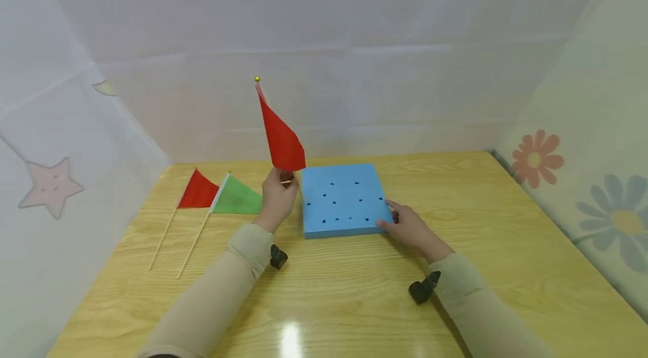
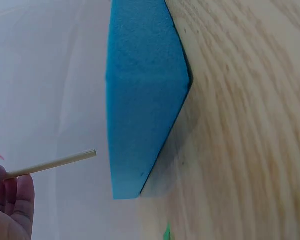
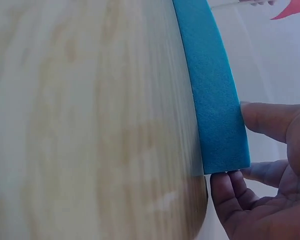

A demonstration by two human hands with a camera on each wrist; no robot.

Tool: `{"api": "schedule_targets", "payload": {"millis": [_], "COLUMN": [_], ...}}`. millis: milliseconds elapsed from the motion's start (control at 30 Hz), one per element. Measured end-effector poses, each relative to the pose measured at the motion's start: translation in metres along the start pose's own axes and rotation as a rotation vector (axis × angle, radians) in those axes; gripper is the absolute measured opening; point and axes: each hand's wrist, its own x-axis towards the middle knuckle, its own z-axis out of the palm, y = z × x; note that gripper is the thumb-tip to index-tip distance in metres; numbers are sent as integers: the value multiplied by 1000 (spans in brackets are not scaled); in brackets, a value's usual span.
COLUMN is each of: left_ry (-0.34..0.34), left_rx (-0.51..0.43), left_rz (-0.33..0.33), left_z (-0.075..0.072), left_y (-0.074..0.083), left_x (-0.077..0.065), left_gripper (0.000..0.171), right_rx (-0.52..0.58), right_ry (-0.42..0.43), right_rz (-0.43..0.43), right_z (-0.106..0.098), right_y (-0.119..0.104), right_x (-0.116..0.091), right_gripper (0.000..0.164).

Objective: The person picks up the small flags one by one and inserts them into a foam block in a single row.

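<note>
In the head view my left hand [image 1: 278,197] pinches the stick of a red flag [image 1: 282,141], held up at the left edge of a blue foam board [image 1: 344,206]. The left wrist view shows the bare lower end of the flag's wooden stick [image 2: 65,161] off the table, beside the board and not in a hole. Several small holes dot the board's top. My right hand [image 1: 410,228] holds the board's right side near the front corner, thumb on top; the right wrist view shows the fingers [image 3: 225,195] against its side.
A second red flag [image 1: 199,190] and a green flag [image 1: 235,197] lie at the left on the wooden table [image 1: 324,285], sticks toward the front. White cloth [image 1: 385,88] hangs behind, and a flower-printed cloth [image 1: 587,138] borders the right side.
</note>
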Motion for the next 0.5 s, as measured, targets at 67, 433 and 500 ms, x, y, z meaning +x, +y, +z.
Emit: {"api": "schedule_targets", "payload": {"millis": [67,433,500], "left_ry": [-6,-21,-34], "left_rx": [-15,-63,-54], "left_rz": [-13,-17,-8], "left_z": [4,11,12], "left_y": [0,-8,-9], "left_x": [0,-3,-3], "left_gripper": [13,20,19], "right_rx": [1,20,12], "right_ry": [0,-13,-13], "right_rz": [3,25,18], "right_z": [0,1,1], "right_y": [0,-3,-3], "right_x": [0,1,1], "right_gripper": [70,71,71]}}
